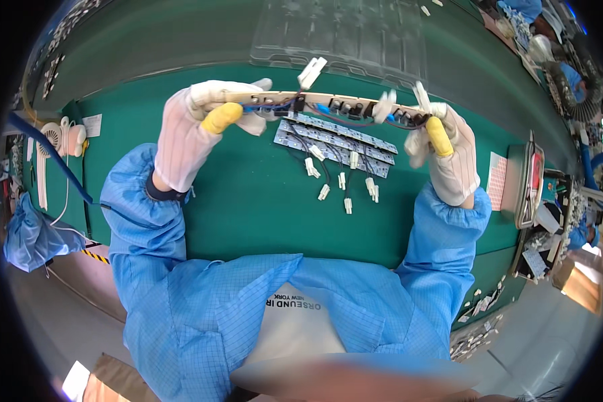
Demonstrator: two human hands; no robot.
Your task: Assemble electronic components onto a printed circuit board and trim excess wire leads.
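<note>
Between my two gloved hands a long, narrow circuit board [342, 106] is held up, its row of dark components, blue and red wires and white connectors showing. My left hand [204, 114] grips its left end, a yellow cot on the thumb. At the right end my right hand [443, 144] pinches it, also with a yellow-covered digit. Beneath it on the green mat lie several LED strip boards [335, 146] side by side. Their dark leads end in white plug connectors [348, 205] that point toward me.
A clear plastic tray [342, 33] lies beyond the board. To the left are a small white fan [63, 139] and a blue cable [47, 151]. On the right stand a printed sheet [496, 179] and a metal-rimmed box [526, 184]. The green mat [248, 214] covers the bench.
</note>
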